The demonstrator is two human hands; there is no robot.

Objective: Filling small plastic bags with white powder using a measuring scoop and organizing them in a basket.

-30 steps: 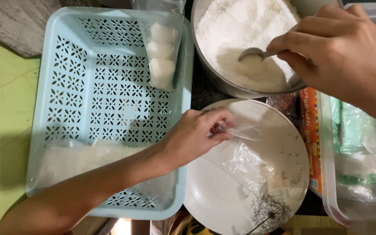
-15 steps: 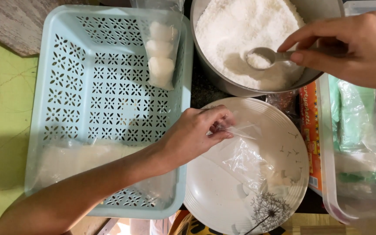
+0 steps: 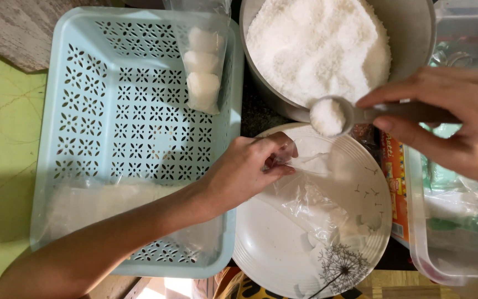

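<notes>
Scooping is done and filling is in hand: right hand (image 3: pixel 449 119) pinches a metal measuring spoon (image 3: pixel 333 115) heaped with white grains, just past the pot (image 3: pixel 410 39) rim. Left hand (image 3: pixel 247 171), fingers closed, pinches open a clear plastic bag (image 3: pixel 311 205) lying on the white plate (image 3: pixel 261 249). Tipping the spoon calls for lining it up over the bag's mouth.
</notes>
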